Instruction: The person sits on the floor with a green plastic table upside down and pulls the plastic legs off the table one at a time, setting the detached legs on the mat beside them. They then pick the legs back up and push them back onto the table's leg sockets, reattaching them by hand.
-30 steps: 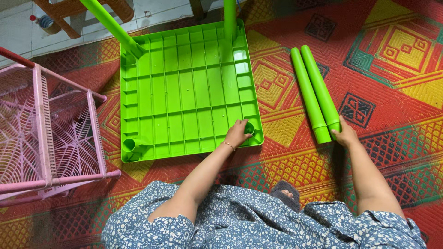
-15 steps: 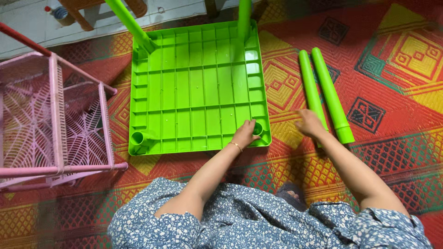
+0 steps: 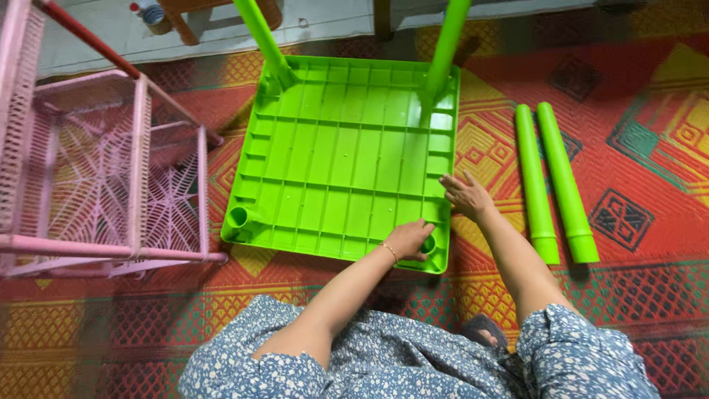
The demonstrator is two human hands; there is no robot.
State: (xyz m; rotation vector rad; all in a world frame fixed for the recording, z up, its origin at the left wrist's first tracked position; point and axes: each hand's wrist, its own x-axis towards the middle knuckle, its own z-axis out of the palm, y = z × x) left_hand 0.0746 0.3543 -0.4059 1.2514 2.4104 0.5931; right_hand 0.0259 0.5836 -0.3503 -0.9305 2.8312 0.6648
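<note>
Since half a second ago our right hand [image 3: 465,196] has left the two loose bright-green plastic tube legs [image 3: 552,185] and come, fingers spread and holding nothing, to the right rim of the upturned lime-green plastic tabletop [image 3: 340,162] on the patterned red woven mat [image 3: 635,222]. Our left hand [image 3: 408,239] rests curled beside the near-right leg socket [image 3: 430,244], gripping nothing. With two legs standing at the far corners, pressing this near edge could tip the top or shift it on the mat.

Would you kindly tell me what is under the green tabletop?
The patterned red mat shows all around the upturned tabletop, so it lies on that. The mat directly beneath is covered. The left hand rests on its near corner.
</note>
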